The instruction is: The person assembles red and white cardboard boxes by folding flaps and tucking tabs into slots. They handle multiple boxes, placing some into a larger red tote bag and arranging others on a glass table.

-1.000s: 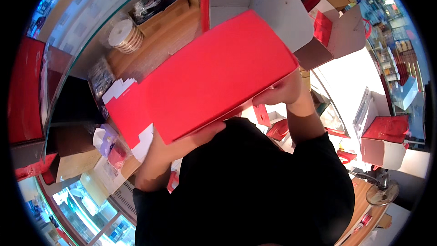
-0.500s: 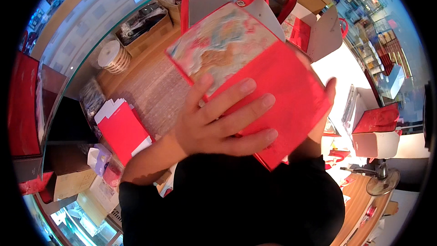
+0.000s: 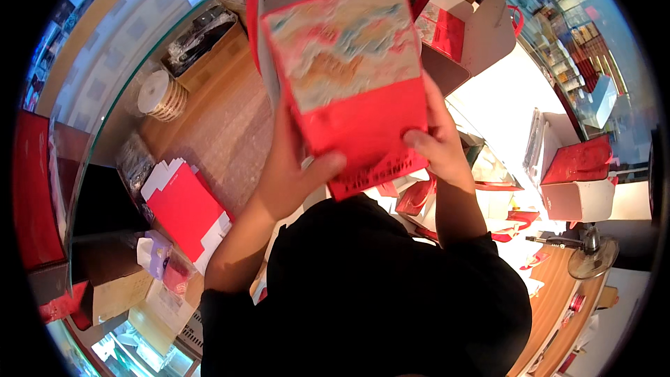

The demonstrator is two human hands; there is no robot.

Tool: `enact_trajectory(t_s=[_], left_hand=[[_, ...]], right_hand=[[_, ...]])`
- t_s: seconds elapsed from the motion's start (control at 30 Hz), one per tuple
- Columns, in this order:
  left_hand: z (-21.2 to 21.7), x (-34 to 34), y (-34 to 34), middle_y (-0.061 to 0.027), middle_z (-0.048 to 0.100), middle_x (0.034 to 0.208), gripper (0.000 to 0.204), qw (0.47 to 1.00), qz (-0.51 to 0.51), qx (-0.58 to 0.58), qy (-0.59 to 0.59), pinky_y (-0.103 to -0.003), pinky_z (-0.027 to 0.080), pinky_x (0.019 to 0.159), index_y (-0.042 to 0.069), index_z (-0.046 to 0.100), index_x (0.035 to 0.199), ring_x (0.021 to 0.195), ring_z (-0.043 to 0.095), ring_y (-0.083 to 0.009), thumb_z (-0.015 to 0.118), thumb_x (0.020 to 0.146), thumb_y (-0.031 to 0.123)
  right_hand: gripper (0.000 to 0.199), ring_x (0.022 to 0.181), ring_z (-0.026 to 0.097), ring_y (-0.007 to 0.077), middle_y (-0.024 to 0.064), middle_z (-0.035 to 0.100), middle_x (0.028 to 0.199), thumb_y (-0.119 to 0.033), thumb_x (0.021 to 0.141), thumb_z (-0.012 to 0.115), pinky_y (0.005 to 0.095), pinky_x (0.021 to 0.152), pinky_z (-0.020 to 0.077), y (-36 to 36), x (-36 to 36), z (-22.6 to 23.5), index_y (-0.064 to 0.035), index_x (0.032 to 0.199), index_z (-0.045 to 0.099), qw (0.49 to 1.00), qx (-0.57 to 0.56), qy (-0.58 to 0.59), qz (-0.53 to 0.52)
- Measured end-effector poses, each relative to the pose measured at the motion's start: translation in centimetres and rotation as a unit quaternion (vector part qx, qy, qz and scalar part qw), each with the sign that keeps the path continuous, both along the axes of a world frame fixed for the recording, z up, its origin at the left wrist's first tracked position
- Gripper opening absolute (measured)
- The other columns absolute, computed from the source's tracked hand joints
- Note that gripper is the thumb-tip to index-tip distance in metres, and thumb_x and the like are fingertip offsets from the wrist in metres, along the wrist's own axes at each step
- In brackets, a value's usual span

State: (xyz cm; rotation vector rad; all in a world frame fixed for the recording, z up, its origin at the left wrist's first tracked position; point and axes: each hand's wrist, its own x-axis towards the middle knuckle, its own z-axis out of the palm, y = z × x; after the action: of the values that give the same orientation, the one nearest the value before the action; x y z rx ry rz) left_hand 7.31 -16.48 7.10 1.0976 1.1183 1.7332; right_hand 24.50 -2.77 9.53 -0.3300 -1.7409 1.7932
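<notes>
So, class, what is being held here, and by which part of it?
The red box with the patterned panel: the left hand grips its left edge, the right hand its right edge, both at its red lower part.

Box (image 3: 352,56) between both hands (image 3: 287,176), flattened cartons (image 3: 185,204) to its left, spools (image 3: 162,95) beyond them.

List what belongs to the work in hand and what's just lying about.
In hand:
- red box with patterned panel, held by left grip and right grip

Apparently just lying about:
- white spools
- purple-and-white box
- open cardboard box
</notes>
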Motion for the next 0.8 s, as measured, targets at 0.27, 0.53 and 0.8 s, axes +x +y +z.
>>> enact_trajectory(t_s=[0.27,0.53,0.8], left_hand=[[1.9,-1.0,1.6,-0.0155,0.040,0.130,0.077,0.996,0.063,-0.033,-0.051,-0.034,0.040,0.096,-0.001,0.024,0.136,0.114,0.048,-0.0210,0.072,0.075,0.009],[0.1,1.9,3.7,-0.0222,0.041,0.125,0.094,0.933,0.251,0.041,0.254,-0.040,0.040,0.095,-0.006,0.019,0.135,0.114,0.047,-0.0326,0.080,0.066,0.017],[-0.1,0.6,6.7,-0.0305,0.025,0.139,0.096,0.878,0.243,0.112,0.397,-0.048,0.027,0.104,-0.008,0.016,0.137,0.125,0.031,-0.0463,0.074,0.064,0.009]], right_hand=[[0.087,0.128,0.038,0.0241,0.0152,0.031,0.143,0.002,0.072,0.065,0.0397,0.103,0.0326,1.5,-0.6,-1.7,-0.0088,0.145,0.018,0.995,0.044,0.042,-0.075],[0.115,0.128,0.036,0.0308,0.0194,0.032,0.140,-0.028,0.059,0.085,0.0423,0.104,0.0297,-0.8,-3.1,1.8,-0.0020,0.144,0.012,0.946,0.291,-0.050,-0.135],[0.109,0.117,0.047,0.0310,0.0217,0.043,0.129,-0.034,0.060,0.082,0.0391,0.095,0.0399,2.7,-8.0,1.1,0.0020,0.139,0.017,0.923,0.303,-0.023,-0.238]])
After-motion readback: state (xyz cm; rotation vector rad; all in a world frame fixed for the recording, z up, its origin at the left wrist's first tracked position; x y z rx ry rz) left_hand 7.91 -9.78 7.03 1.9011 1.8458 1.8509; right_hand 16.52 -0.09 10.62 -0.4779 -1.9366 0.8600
